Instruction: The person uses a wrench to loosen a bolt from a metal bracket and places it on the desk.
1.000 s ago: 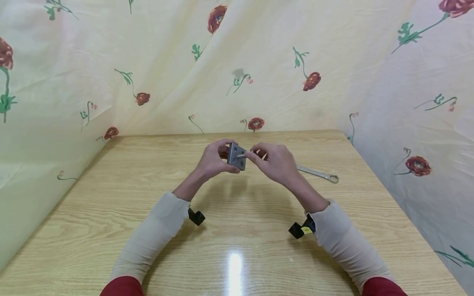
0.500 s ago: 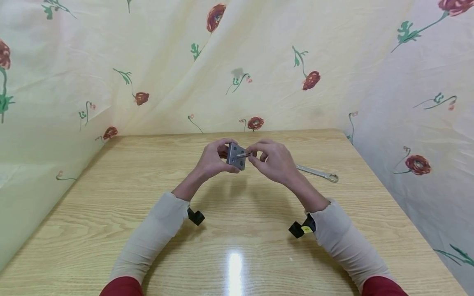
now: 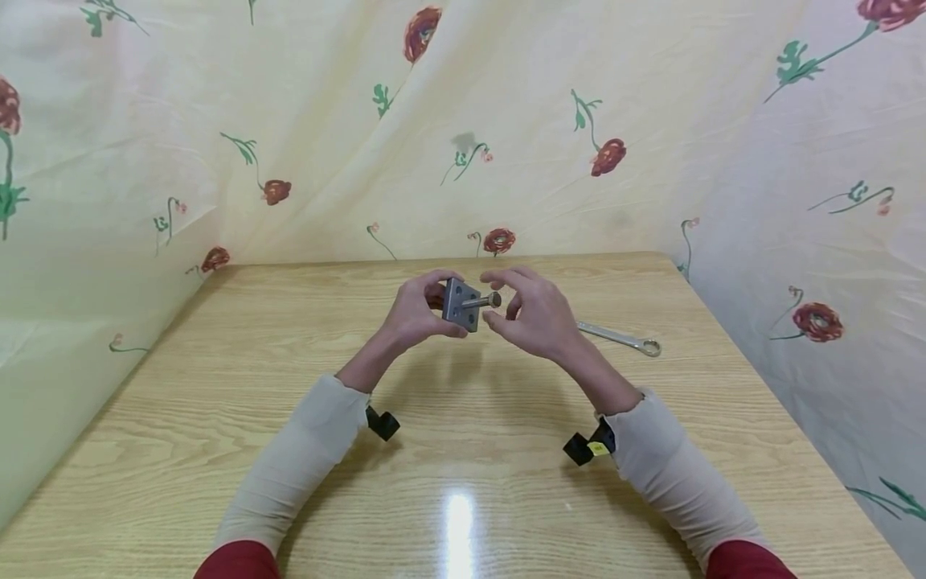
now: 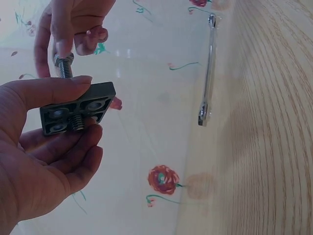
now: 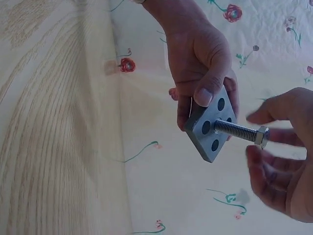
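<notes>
My left hand (image 3: 417, 312) grips a square grey metal plate (image 3: 464, 322) by its edges, thumb on one edge and fingers on the other side. Holes near the corners show in the right wrist view. A hex bolt (image 5: 238, 131) runs through the plate's middle, its head and a long stretch of thread standing out on the right. In the left wrist view the threaded tip of the bolt (image 4: 77, 122) pokes out of the plate's ribbed back. Around the bolt head, my right hand (image 3: 538, 315) is spread, thumb and fingers apart from it in the right wrist view.
A combination wrench (image 3: 620, 338) lies on the wooden table (image 3: 463, 418), right of and partly behind my right hand. Flower-patterned cloth (image 3: 325, 161) hangs behind the table and along both sides. A black wrist-worn device (image 3: 579, 449) sits below each sleeve cuff.
My right hand pinched the bolt one second ago; its fingers have since spread and let go of the head, which now shows. Left hand and plate have stayed nearly still.
</notes>
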Tool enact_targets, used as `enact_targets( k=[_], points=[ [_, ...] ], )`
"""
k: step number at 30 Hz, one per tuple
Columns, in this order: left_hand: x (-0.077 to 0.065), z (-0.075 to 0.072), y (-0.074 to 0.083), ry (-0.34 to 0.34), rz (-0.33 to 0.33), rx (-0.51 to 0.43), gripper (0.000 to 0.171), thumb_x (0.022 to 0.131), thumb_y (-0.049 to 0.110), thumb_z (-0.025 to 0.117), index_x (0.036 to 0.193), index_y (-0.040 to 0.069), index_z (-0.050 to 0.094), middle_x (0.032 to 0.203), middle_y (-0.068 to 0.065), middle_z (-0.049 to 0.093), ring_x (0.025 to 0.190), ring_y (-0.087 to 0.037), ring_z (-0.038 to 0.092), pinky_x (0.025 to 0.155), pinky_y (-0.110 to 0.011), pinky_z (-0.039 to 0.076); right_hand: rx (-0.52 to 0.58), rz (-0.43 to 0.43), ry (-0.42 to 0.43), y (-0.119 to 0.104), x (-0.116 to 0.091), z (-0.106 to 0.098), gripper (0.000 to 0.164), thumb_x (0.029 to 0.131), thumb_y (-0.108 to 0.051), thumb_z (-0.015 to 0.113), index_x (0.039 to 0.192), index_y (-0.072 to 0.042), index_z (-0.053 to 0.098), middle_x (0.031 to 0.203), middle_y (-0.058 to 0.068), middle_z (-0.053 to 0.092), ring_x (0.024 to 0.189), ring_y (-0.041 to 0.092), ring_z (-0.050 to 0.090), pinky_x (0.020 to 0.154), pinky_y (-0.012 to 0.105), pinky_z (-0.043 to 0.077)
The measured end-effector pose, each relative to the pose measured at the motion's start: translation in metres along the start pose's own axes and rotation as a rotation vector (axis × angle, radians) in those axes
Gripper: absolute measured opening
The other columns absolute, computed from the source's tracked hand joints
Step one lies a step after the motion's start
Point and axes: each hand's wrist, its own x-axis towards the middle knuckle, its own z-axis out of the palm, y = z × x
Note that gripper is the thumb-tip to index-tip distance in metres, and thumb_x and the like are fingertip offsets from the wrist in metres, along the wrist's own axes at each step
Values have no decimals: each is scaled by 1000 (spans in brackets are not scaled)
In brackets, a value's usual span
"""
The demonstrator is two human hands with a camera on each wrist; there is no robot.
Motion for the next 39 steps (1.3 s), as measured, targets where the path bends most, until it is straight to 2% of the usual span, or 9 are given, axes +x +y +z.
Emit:
enact_targets(
  k=[2,4,8,16,23,30,34,37,39],
  points=[
    [0,0,0,3,5,3,71,65,-2,88,130,3,60,108,-23,73,94,-30,69,97,-47,55,-15,63,-23,-1,0,-1,42,88,-27,76,124,-9,67,104,12,73,66,20,68,60,32,53],
    [0,0,-1,4,6,3,70,65,-2,88,129,4,61,108,-22,73,94,-30,69,97,-47,55,-24,114,-41,-1,0,-1,40,91,-36,72,120,-9,68,97,10,75,69,20,70,60,32,53],
    [0,1,-1,4,-2,12,70,65,-1,88,129,5,61,107,-21,72,95,-30,68,98,-47,55,-29,136,-38,-1,1,0,31,97,-37,65,105,-9,75,83,7,76,70,19,69,57,30,49],
    [-1,0,1,-2,-13,7,71,65,-2,88,131,2,60,108,-22,72,95,-31,68,98,-47,55,-15,69,-19,0,1,0,19,95,-25,69,102,-10,77,85,7,76,61,18,66,55,28,49],
    [0,-1,1,0,-10,-14,70,65,-1,88,129,3,61,108,-23,73,94,-30,68,98,-47,55,5,10,4,-1,0,-1,12,89,-13,74,99,-10,78,93,9,73,64,19,66,58,30,50],
    [-1,-1,3,-4,-18,-10,70,65,-1,88,129,5,61,109,-22,72,96,-30,68,98,-46,55,18,-96,46,1,0,1,14,83,4,70,89,-6,78,96,11,71,62,20,67,61,30,53],
    [0,-1,2,-4,-20,-6,71,65,-2,88,130,4,61,110,-22,72,96,-31,68,98,-47,55,27,-74,14,1,0,0,25,81,1,71,106,-4,74,103,14,70,62,20,67,61,33,55],
    [0,-1,2,1,-13,5,71,65,-2,89,130,4,61,110,-22,73,95,-30,69,98,-46,55,20,18,-32,0,1,-2,45,83,-15,77,126,-6,65,109,15,70,64,20,69,62,34,56],
    [-1,-1,2,2,-8,6,71,65,-2,89,130,4,61,109,-22,73,95,-30,69,97,-46,55,14,90,-58,0,1,-2,52,85,-29,78,131,-9,62,107,14,73,66,20,70,62,34,55]
  ],
)
